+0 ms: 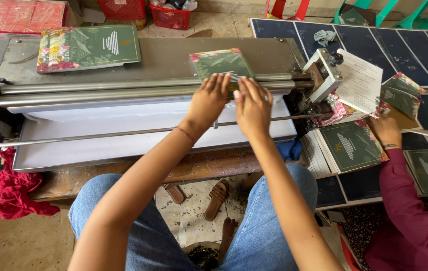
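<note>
A dark green card with a floral border [221,62] lies half through the steel rollers [123,89] of a low press machine. My left hand [208,100] and my right hand [252,104] rest flat side by side on the card's near end at the rollers, fingers stretched forward. Neither hand wraps around anything. A white sheet [123,128] covers the machine bed under my wrists.
A larger green floral card [87,48] lies on the machine's far plate. At the right another person's hand [384,129] rests by stacks of green cards [352,146] and a white paper [360,80]. A red cloth [3,190] hangs at left; red baskets [170,16] stand behind.
</note>
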